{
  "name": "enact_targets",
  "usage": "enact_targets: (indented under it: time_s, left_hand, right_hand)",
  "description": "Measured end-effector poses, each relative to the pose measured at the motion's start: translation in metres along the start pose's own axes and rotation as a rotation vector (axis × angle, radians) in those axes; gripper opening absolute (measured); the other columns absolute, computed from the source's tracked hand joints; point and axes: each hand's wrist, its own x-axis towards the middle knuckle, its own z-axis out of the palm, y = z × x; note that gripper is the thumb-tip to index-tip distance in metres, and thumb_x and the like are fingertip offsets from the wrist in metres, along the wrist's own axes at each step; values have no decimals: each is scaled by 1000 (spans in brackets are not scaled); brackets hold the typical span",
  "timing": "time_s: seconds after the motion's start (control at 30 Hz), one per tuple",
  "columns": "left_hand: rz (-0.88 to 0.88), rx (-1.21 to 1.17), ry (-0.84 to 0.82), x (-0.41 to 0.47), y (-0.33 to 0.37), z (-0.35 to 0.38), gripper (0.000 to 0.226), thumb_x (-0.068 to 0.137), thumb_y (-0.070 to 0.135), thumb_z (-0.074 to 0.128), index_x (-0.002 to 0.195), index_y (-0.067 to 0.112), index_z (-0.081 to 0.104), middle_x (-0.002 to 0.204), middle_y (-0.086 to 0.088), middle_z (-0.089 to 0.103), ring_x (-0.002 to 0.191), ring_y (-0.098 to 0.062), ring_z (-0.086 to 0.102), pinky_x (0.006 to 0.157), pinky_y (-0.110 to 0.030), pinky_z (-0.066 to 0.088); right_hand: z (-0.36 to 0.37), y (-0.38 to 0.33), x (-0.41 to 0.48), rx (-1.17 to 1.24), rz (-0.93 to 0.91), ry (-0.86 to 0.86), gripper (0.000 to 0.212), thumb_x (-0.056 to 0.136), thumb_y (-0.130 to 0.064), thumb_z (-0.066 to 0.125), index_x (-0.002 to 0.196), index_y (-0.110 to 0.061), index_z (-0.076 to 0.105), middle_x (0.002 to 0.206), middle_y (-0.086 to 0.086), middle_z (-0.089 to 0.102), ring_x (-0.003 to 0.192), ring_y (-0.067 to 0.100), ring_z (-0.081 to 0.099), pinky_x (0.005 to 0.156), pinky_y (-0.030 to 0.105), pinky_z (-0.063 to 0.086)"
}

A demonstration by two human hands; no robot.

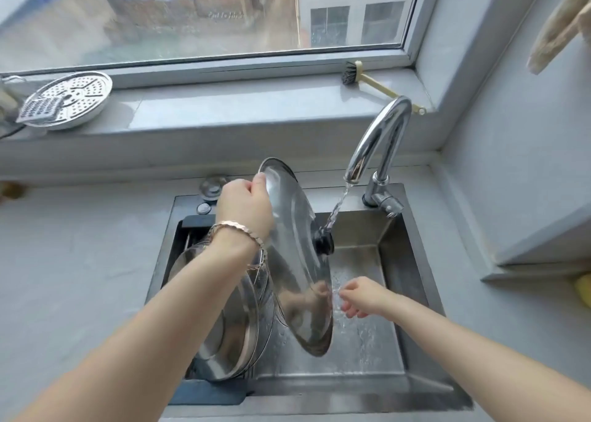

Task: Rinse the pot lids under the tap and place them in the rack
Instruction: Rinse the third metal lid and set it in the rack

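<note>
My left hand [244, 207] grips the top rim of a large steel pot lid [297, 261] and holds it on edge over the sink [412, 261]. Water runs from the tap [377, 140] onto the lid's black knob [324, 242]. My right hand [361, 297] is beside the lid's lower edge in the falling water, fingers loosely curled, holding nothing. Left of the held lid, several steel lids [220, 319] stand on edge in the dark rack [211, 393] at the sink's left side.
A perforated steamer plate [68, 100] lies on the windowsill at the left, a dish brush [355, 74] at the right. A round drain stopper [212, 186] sits behind the sink. Grey counter [80, 261] flanks the sink; a yellow object [583, 289] shows at the right edge.
</note>
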Motion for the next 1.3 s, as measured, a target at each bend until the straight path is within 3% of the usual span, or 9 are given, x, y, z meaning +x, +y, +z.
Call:
enact_targets:
  time_s: [0.1,0.3,0.43,0.53,0.67,0.83,1.0,1.17,1.3]
  left_hand:
    - [13,100,-65,2,2,8,52,97,22,39,48,8,26,48,-5,26,46,-18,25,43,-31,20]
    - [-46,198,-20,6,-19,-20,51,97,19,40,48,8,30,49,-7,28,48,-20,26,41,-26,19]
    - [-133,165,2,5,-35,-41,43,97,21,40,56,5,39,55,-9,29,55,-23,25,42,-24,19]
    - [-158,151,-18,2,-34,-38,46,95,22,43,53,12,28,53,-5,19,50,-20,17,43,-26,16]
    - [-84,241,-199,1,-20,-1,48,91,21,48,48,13,28,48,-5,25,50,-23,26,41,-25,24]
    - [-26,401,-459,-6,8,60,25,94,15,42,71,5,44,71,-8,51,72,-27,48,61,-30,38]
    - [51,450,-578,-14,24,94,9,93,8,41,89,5,49,87,-13,56,78,-28,53,68,-32,45]
    - [78,416,-548,-20,13,90,16,95,11,41,102,1,51,95,-15,60,80,-30,54,68,-32,42]
    - [85,314,-455,-25,1,70,23,96,21,38,78,8,47,72,-6,51,70,-28,52,60,-28,39]
  right_hand:
    - [-2,19,-7,-9,16,-14,34,97,-22,37,106,3,59,82,7,62,68,15,60,62,23,50]
    - [-5,23,-8,421,31,9,25,98,-18,39,112,-2,51,81,12,63,62,16,66,55,22,55]
    - [3,16,-6,343,18,-42,22,97,-17,43,110,-4,54,78,9,65,55,12,66,53,20,53]
    - [-3,15,-4,194,30,-5,22,96,-18,42,110,-6,54,77,6,64,61,13,64,55,21,51]
    - [-33,14,4,200,34,156,20,93,-9,35,81,-14,51,59,0,54,52,11,52,50,20,41]
    - [-82,9,22,167,6,528,34,84,-14,49,116,-4,54,105,19,61,103,33,61,93,41,49]
    - [-98,-13,15,428,-60,539,11,85,-5,45,89,-6,55,76,9,51,83,27,57,97,47,47]
    - [-96,-30,29,594,-110,521,17,86,7,45,95,-4,53,80,7,48,71,17,50,99,51,44]
    - [-96,-46,23,650,-119,443,14,88,7,46,84,-6,51,84,8,49,91,22,50,99,45,46]
